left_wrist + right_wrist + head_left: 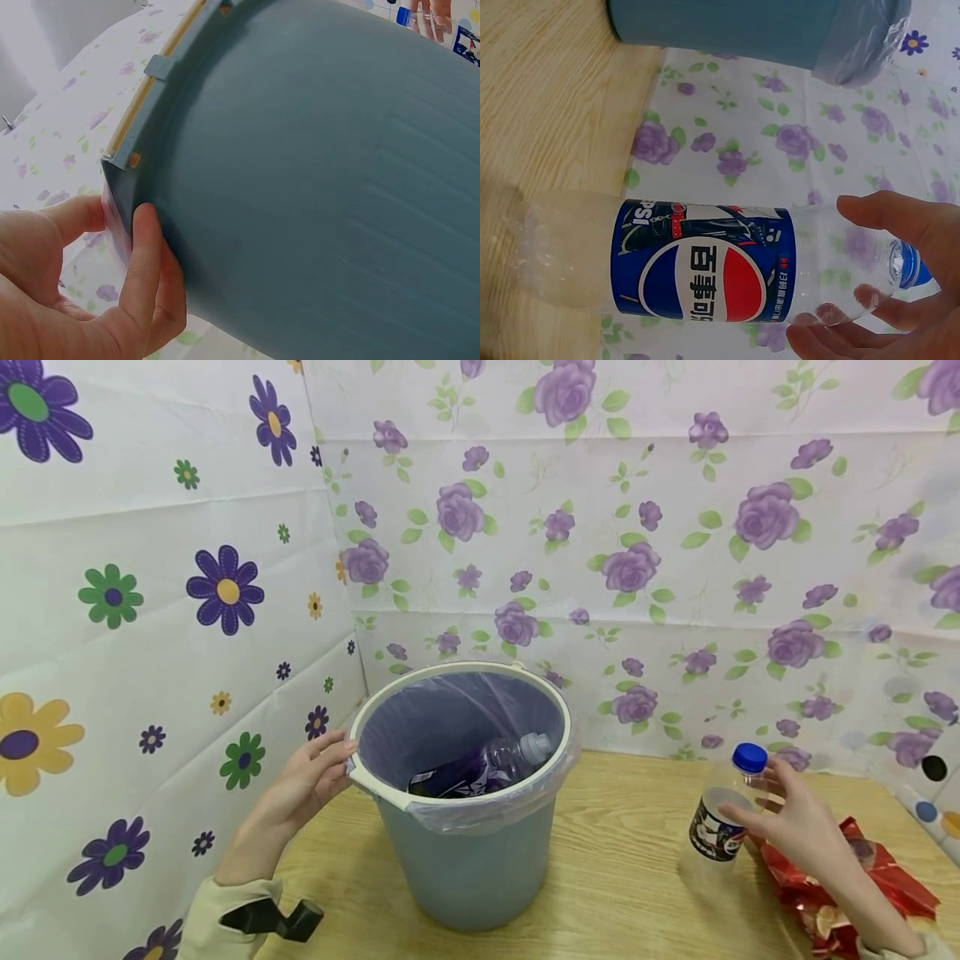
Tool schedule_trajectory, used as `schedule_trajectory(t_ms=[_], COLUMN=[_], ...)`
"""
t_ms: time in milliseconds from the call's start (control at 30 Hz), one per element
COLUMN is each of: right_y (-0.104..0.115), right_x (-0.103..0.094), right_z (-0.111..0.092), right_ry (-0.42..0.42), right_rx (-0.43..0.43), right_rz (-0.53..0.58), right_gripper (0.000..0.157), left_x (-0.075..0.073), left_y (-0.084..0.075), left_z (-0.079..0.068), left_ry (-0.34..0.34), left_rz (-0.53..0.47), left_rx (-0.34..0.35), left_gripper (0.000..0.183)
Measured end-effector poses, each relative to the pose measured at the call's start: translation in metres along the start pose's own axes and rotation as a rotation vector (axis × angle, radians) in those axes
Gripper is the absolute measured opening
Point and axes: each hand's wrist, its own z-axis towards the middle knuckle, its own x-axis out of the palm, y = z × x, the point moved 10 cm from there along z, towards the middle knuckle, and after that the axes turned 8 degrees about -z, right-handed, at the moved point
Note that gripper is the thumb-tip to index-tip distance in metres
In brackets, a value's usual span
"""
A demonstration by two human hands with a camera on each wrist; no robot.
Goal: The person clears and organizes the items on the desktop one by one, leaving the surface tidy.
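A blue-grey trash can (468, 856) with a cream rim and a clear plastic liner (480, 812) stands on the wooden table. My left hand (296, 785) pinches its left rim, thumb on one side and fingers against the outer wall (300, 165). To the right, an uncapped-looking view is ruled out: a clear Pepsi bottle (716, 827) wears its blue cap (750, 757) and stands upright. My right hand (802, 822) holds it around the upper part, and fingertips show through the plastic in the right wrist view.
Inside the can lie a clear bottle (510, 760) with a pale cap and a dark purple packet (442, 779). A crumpled red snack bag (892, 877) lies under my right forearm. Flowered sheets (585, 568) hang behind and at left.
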Motion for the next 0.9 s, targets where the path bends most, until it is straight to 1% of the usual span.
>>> schedule_trajectory(t_ms=[233,400,600,900], right_y=[0.011,0.019,0.031,0.050], right_x=[-0.014,-0.020,-0.029,-0.035], right_z=[-0.002,-0.003,-0.005,-0.005], right_ry=[-0.103,-0.166,-0.245,-0.295], right_rx=[-0.048,-0.086,-0.147,-0.212], right_rz=[0.009,0.037,0.074,0.104], right_gripper=[0.077,0.077,0.070,0.066], left_x=[0.003,0.002,0.003,0.004], left_y=[0.000,0.000,-0.001,-0.002], left_z=[0.001,0.001,0.000,0.000], left_ry=[0.026,0.027,0.029,0.046], left_rz=[-0.007,0.002,-0.001,-0.024], left_rx=[0.008,0.011,0.011,0.020], left_gripper=[0.064,0.064,0.064,0.061])
